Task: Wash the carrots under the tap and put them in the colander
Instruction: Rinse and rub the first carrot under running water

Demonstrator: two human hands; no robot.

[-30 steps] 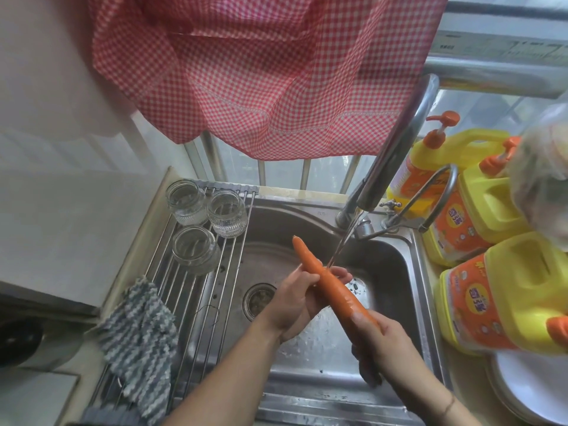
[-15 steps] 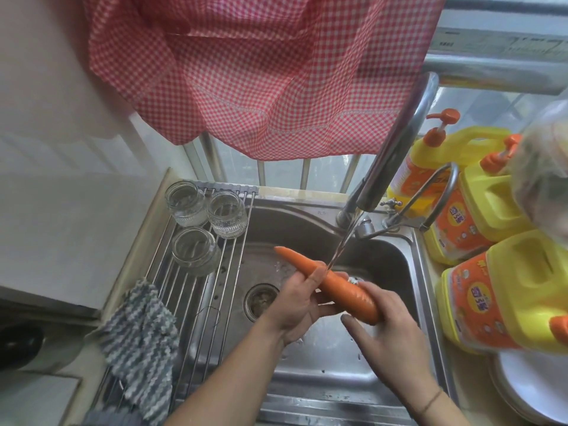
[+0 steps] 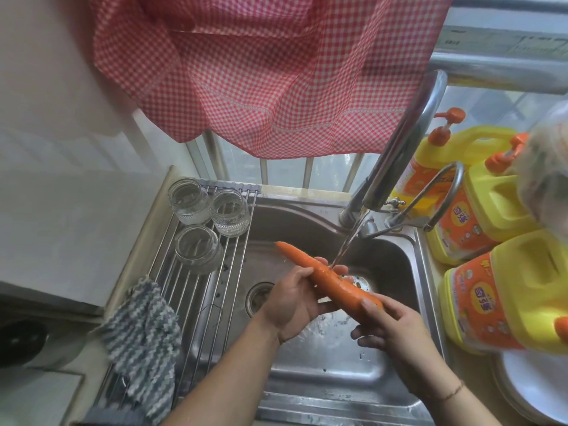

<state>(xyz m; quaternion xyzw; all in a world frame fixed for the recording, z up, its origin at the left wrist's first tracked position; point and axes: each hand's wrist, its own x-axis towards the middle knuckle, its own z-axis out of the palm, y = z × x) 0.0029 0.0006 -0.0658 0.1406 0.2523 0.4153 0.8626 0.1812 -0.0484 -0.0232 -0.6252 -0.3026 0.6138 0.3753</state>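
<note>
Fingers [image 3: 310, 270] of the left hand [image 3: 295, 302] curl around the middle of a carrot [image 3: 330, 279], while the right hand [image 3: 396, 330] pinches its thick end between thumb and fingertips, above a steel sink [image 3: 322, 379]. The carrot lies tilted, its tip pointing up and left, with a thin stream from the tap [image 3: 402, 142] striking it beside the left fingertips. A roll-up rack [image 3: 196, 305] covers the sink's left part, carrying three glass jars [image 3: 196, 247] and a striped cloth [image 3: 141, 342]. Yellow detergent jugs [image 3: 522, 290] crowd the right rim, with a white plate [image 3: 541, 385] just below them. A red checked curtain [image 3: 264, 69] hangs above. Both forearms reach in from the lower edge, palms turned toward each other. A blurred pale object at the right edge, possibly a plastic bag, overlaps the jugs. The basin under the hands lies open around the drain [image 3: 259, 298].
</note>
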